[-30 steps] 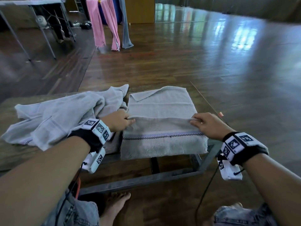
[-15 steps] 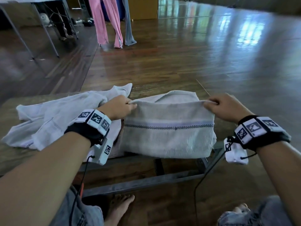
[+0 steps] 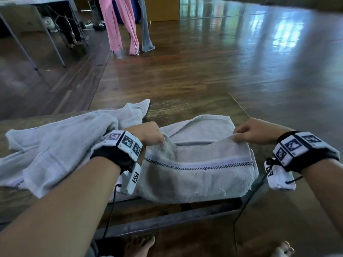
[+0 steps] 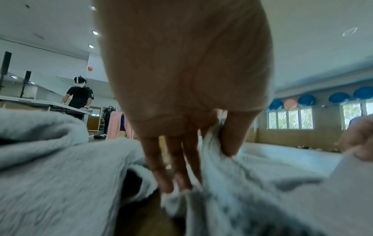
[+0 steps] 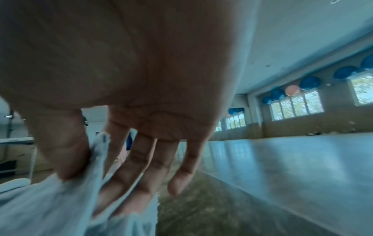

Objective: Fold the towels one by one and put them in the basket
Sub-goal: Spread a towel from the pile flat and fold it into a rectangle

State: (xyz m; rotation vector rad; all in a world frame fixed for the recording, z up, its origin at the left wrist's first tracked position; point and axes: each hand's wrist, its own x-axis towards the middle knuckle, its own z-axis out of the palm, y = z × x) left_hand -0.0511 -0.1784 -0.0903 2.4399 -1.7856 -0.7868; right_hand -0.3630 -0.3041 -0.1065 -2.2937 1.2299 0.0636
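Both hands pinch grey towel [image 3: 196, 175] top edge: left hand [image 3: 148, 133], right hand [image 3: 254, 133]; checked stripe band across front; half-folded.

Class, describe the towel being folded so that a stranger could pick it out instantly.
On the low wooden table, two grey towels lie side by side. It is the striped towel, pinched by the left hand and right hand; the crumpled towel lies loose and unheld.

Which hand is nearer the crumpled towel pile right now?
Left. The left hand pinches the striped towel at its left corner, right beside the crumpled towel pile. The right hand pinches the opposite corner, with the striped towel between it and the pile.
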